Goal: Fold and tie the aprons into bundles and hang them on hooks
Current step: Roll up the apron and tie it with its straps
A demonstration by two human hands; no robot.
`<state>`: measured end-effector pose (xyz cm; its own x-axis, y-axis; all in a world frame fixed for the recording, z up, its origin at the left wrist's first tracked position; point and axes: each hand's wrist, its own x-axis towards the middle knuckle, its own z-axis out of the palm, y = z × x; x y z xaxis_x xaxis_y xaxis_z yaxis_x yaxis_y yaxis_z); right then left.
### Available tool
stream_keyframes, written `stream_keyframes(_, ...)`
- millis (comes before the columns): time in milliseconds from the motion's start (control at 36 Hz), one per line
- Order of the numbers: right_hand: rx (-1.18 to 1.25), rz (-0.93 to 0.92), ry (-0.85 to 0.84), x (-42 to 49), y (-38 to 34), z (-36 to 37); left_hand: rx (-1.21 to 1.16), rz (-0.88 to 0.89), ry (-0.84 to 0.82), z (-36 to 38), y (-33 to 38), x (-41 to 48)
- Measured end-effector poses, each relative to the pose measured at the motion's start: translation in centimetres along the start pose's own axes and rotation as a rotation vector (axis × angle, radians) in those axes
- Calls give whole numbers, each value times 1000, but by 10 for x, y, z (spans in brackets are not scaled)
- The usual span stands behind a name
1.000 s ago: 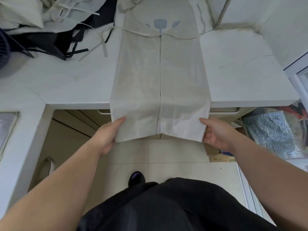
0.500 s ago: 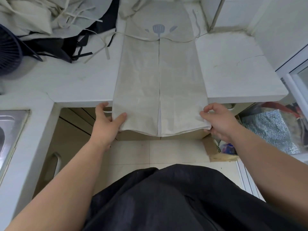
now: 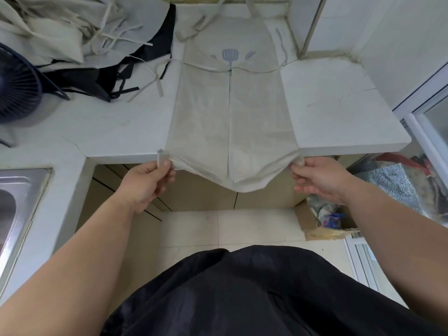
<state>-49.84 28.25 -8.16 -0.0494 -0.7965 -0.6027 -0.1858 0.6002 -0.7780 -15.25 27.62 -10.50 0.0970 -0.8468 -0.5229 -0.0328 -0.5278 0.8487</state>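
Note:
A beige apron (image 3: 230, 112) with a blue spatula print lies lengthwise on the white counter (image 3: 339, 110), both sides folded in to meet at a centre seam. Its bottom hem hangs over the counter's front edge and sags in the middle. My left hand (image 3: 148, 180) pinches the hem's left corner at the counter edge. My right hand (image 3: 317, 178) pinches the right corner. Thin ties trail from the apron's waist on both sides.
A heap of beige and black aprons (image 3: 84, 40) with loose straps covers the counter's back left. A dark fan (image 3: 17, 86) stands at the far left, a steel sink (image 3: 14, 204) below it. Bags and a cardboard box (image 3: 324, 221) sit on the floor at right.
Both hands rose from below the counter edge up to it, shifting from flat holds on the hem's sides to pinches on its corners. The hem's middle now sags between them.

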Motion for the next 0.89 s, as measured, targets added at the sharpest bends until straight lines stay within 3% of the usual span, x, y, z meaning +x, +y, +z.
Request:
stream_keyframes(111, -50, -11, 98, 5, 0, -3, 96, 39, 95, 1, 0, 10)
stream_keyframes(389, -84, 112, 139, 19, -8, 5, 468, 34, 214, 12, 10, 33)
stream_keyframes(750, -34, 45, 342, 34, -11, 8, 244, 82, 315, 19, 17, 38)
stream_keyframes(889, -153, -28, 360, 39, -13, 3, 350, 116, 244, 19, 26, 37)
